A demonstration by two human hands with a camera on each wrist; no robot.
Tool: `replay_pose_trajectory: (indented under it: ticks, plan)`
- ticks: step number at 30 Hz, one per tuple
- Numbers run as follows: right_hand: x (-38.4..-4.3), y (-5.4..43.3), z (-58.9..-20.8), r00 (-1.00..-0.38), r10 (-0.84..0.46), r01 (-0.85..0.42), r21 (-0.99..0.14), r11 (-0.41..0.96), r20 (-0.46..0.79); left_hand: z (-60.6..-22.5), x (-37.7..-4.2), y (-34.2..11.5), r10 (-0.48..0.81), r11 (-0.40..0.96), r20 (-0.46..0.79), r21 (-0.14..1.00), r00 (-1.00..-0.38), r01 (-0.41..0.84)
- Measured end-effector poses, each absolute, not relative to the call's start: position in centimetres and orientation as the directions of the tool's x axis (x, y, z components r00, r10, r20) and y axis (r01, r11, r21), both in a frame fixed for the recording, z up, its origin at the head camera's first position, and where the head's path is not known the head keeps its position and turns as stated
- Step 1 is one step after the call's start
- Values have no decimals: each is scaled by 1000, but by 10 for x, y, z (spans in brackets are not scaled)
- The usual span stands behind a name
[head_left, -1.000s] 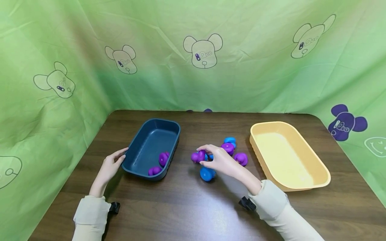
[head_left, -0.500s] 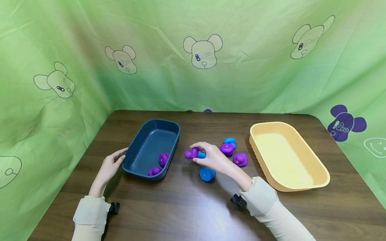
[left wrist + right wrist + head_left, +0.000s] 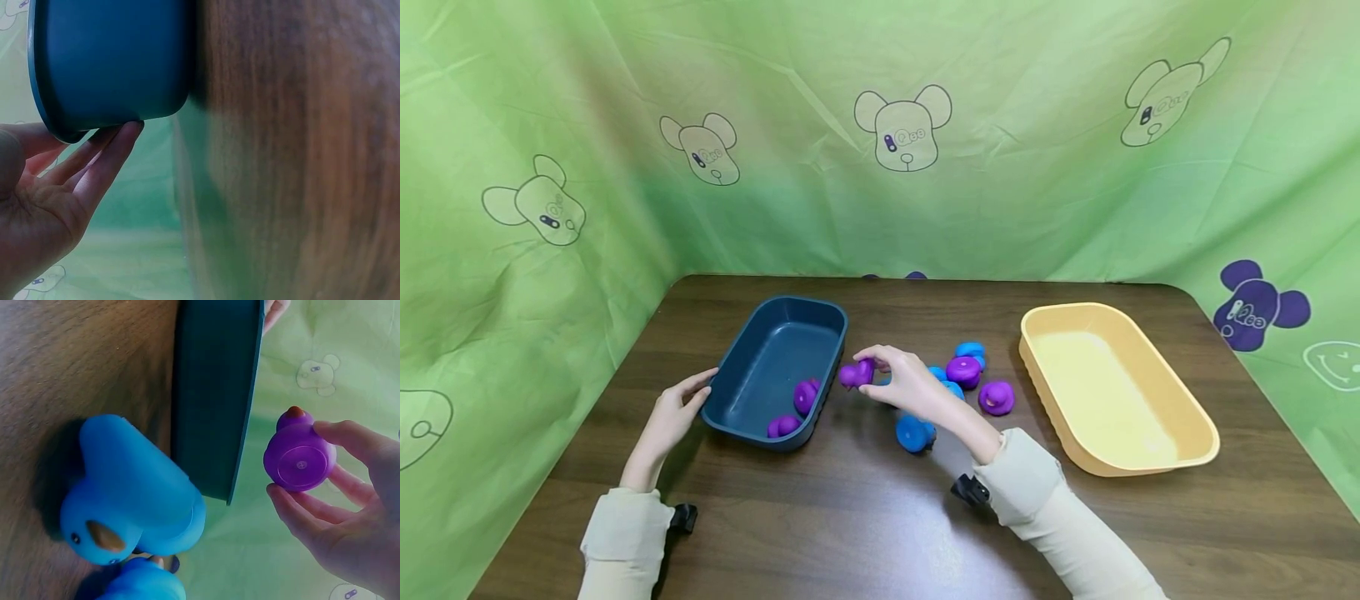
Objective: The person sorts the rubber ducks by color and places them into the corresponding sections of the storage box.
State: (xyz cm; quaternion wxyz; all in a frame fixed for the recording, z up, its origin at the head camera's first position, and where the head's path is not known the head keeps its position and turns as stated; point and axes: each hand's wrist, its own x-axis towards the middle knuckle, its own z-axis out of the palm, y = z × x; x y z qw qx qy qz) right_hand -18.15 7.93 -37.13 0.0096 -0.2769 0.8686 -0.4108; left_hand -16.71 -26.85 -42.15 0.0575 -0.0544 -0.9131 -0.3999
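Note:
My right hand [image 3: 912, 385] pinches a purple rubber duck [image 3: 854, 374] between thumb and fingertips, just right of the blue bin's near right wall. In the right wrist view, the duck's round flat base [image 3: 302, 465] faces the camera and its orange beak points up. My left hand [image 3: 670, 417] touches the left side of the dark blue bin [image 3: 767, 333], its fairly straight fingers [image 3: 106, 159] against the outer wall just under the rim. Inside that bin lie two purple ducks, one at the right wall [image 3: 807, 396] and one at the near end [image 3: 784, 426].
Blue ducks [image 3: 915, 433] and purple ducks [image 3: 997, 398] are grouped mid-table, some partly behind my right hand. A large blue duck [image 3: 137, 487] lies tipped over in the right wrist view. A yellow bin [image 3: 1105, 392] stands at the right. Green printed cloth [image 3: 790, 217] hangs behind the table.
My right hand has carried the purple duck leftward from the group toward the blue bin, uncovering blue ducks behind it. The left hand and both bins have stayed put.

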Motion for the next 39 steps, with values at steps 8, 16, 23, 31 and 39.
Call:
replay_pose_trajectory:
  ticks: [8,16,23,31,39]
  plan:
    - [-190,66,-368,-840,-502,-472,-733,491,204,-423,-168,-268,55,666,155,730,-986,152]
    - [-204,51,-365,-836,-513,-445,-787,427,194,-421,-167,-269,60,662,167,732,-984,164]
    - [-215,42,-365,-836,-519,-429,-804,412,180,-421,-167,-269,64,663,154,732,-986,158]
    - [-223,33,-366,-848,-506,-418,-786,455,159,-422,-166,-268,66,657,147,738,-987,154]
    - [-230,26,-370,-858,-495,-400,-779,482,135,-421,-166,-268,63,663,156,732,-986,158]
